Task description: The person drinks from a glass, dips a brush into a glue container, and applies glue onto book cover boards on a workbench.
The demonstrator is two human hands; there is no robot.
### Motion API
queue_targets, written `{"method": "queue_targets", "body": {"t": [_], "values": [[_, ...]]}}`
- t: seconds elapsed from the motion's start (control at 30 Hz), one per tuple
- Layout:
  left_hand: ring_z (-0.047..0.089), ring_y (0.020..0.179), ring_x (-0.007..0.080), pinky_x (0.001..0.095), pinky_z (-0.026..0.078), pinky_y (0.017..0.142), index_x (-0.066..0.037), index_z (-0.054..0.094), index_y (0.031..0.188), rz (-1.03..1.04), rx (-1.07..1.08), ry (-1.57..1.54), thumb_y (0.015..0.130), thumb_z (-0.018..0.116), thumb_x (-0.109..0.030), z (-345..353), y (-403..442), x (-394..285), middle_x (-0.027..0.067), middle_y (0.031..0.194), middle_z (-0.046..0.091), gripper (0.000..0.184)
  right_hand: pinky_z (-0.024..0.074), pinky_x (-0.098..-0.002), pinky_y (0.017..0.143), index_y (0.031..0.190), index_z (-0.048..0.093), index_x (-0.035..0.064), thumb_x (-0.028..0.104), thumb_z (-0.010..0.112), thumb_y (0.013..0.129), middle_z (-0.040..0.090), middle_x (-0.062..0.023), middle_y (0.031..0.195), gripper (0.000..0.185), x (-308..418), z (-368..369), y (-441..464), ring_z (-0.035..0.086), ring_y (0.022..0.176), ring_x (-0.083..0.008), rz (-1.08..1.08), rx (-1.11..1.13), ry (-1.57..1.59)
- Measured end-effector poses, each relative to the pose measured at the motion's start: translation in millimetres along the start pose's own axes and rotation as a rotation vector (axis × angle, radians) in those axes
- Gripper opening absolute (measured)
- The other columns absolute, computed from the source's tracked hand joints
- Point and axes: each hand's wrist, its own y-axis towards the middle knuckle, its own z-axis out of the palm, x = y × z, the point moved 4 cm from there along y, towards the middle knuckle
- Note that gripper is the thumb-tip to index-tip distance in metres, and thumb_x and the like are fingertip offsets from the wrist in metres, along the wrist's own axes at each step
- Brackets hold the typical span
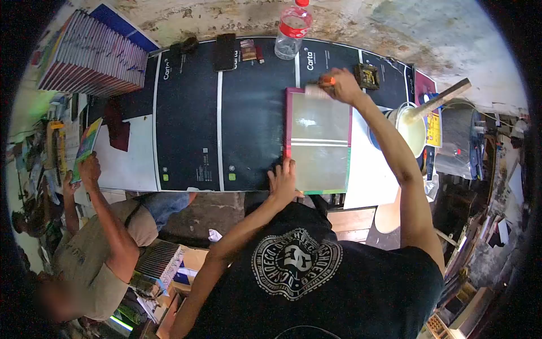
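My right hand (342, 86) is closed around the orange handle of a flat brush (317, 91). Its pale bristles lie at the top edge of a flat cover sheet (320, 164). Two greyish panels with a white strip between them make up this sheet, with magenta and green borders. A shiny wet-looking patch shows on the upper panel. At the sheet's lower left corner my left hand (284, 181) rests with fingers stretched out over the edge. Right of the sheet stands a bucket (416, 135) of pale, creamy liquid, with a wooden stick (440, 100) leaning out.
On the dark tabletop (186, 118) stand a water bottle (292, 34), a phone (225, 52) and an ashtray-like dish (367, 76). A tall stack of books (93, 53) is at the far left. A co-worker (107, 243) sits at the left, holding a colourful booklet (87, 144).
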Motion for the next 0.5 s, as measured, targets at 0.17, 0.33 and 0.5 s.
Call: {"method": "queue_targets", "body": {"t": [0.17, 0.33, 0.5], "values": [[0.047, 0.117, 0.0347, 0.053, 0.038, 0.082, -0.004, 0.034, 0.138, 0.0, -0.026, -0.007, 0.047, 0.091, -0.043, 8.1, 0.3, 3.2, 0.0123, 0.141, 0.034, 0.114, 0.0481, -0.0507, 0.084, 0.106, 0.063, 0.015, 0.023, 0.069, 0.079, 0.065, -0.0112, 0.096, 0.029, 39.6, -28.5, 22.9, 0.062, 0.093, -0.0335, -0.153, 0.283, 0.228], [0.046, 0.117, 0.0352, 0.0542, 0.038, 0.087, -0.003, 0.038, 0.135, -0.019, 0.045, 0.01, 0.052, 0.089, -0.045, -6.5, 1.0, -2.5, 0.0123, 0.14, 0.034, 0.106, 0.0502, -0.0445, 0.08, 0.099, 0.07, 0.0173, 0.027, 0.07, 0.079, 0.068, -0.0089, 0.093, 0.022, 12.7, -15.3, 59.6, 0.065, 0.086, -0.0328, -0.059, -0.241, 0.025], [0.051, 0.11, 0.0373, 0.0509, 0.042, 0.095, -0.004, 0.057, 0.117, 0.188, -0.204, -0.447, 0.081, 0.074, -0.042, -33.0, 45.0, 50.5, 0.0179, 0.122, 0.049, 0.056, 0.0521, -0.0396, 0.078, 0.1, 0.069, 0.0113, 0.016, 0.071, 0.08, 0.068, -0.0098, 0.091, 0.02, 45.3, -94.8, -53.8, 0.065, 0.085, -0.0303, 0.138, -0.556, 0.395]]}}
